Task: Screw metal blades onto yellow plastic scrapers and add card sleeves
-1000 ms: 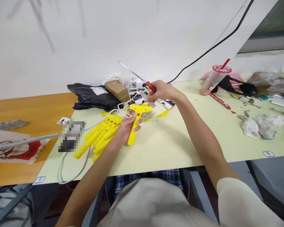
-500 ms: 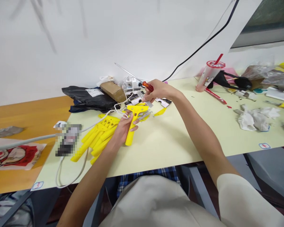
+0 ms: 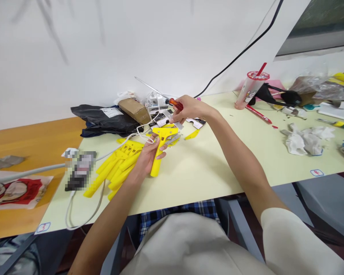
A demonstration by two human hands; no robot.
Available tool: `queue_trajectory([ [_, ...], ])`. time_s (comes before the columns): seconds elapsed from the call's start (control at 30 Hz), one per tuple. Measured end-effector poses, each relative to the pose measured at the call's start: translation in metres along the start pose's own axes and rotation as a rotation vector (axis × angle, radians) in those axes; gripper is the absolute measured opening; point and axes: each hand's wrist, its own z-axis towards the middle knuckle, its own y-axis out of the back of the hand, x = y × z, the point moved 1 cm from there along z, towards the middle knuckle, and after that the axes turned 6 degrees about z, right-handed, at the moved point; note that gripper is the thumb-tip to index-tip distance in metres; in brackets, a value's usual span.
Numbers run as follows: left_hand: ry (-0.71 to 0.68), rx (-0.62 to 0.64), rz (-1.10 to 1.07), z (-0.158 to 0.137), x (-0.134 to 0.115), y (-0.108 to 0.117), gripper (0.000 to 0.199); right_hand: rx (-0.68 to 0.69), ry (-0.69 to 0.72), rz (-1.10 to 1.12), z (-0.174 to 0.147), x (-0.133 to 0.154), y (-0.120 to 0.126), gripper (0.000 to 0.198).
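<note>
Left hand [image 3: 146,157] wrapped round a yellow scraper [image 3: 157,160], right hand [image 3: 190,106] clamped on a red-handled screwdriver [image 3: 176,104], and there's a heap of yellow handles [image 3: 112,164] on the surface [image 3: 195,172].

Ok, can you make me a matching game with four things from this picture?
Things:
1. Screwdriver
2. T-shaped scraper handle
3. Drink cup
4. Cardboard box

Clues:
A. Yellow, held in the left hand
B. Plain brown
C. Held in the right hand
D. Has a red straw

Pairs: 1-C, 2-A, 3-D, 4-B
</note>
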Motion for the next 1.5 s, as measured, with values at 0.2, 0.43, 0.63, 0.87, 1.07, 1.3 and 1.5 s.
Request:
queue_trajectory([
  [0.2,-0.005,0.000,0.012,-0.0003,0.0000,-0.0007,0.042,0.021,-0.006,-0.001,0.0019,-0.0009,-0.0040,0.052],
  [0.43,0.001,-0.026,0.007,0.0012,0.0011,0.0013,0.041,0.039,-0.011,-0.013,0.0006,0.0016,-0.0062,0.054],
  [0.63,-0.012,-0.003,-0.006,0.0015,0.0022,0.0022,0.041,0.008,-0.006,-0.038,0.0005,-0.0004,0.0001,0.048],
  [0.87,-0.014,-0.011,0.013,0.0019,0.0026,0.0040,0.039,0.017,-0.013,-0.021,0.0012,0.0002,-0.0040,0.053],
  [1.07,-0.012,-0.014,0.019,0.0020,0.0032,0.0042,0.038,-0.002,-0.007,-0.016,0.0019,-0.0014,-0.0013,0.054],
  [1.3,-0.003,-0.020,0.024,0.0013,0.0034,0.0025,0.037,0.019,-0.003,-0.013,-0.0003,0.0023,-0.0045,0.053],
  [1.5,-0.004,-0.020,0.024,0.0018,0.0034,0.0033,0.037,0.031,0.004,-0.025,0.0005,0.0017,-0.0044,0.053],
])
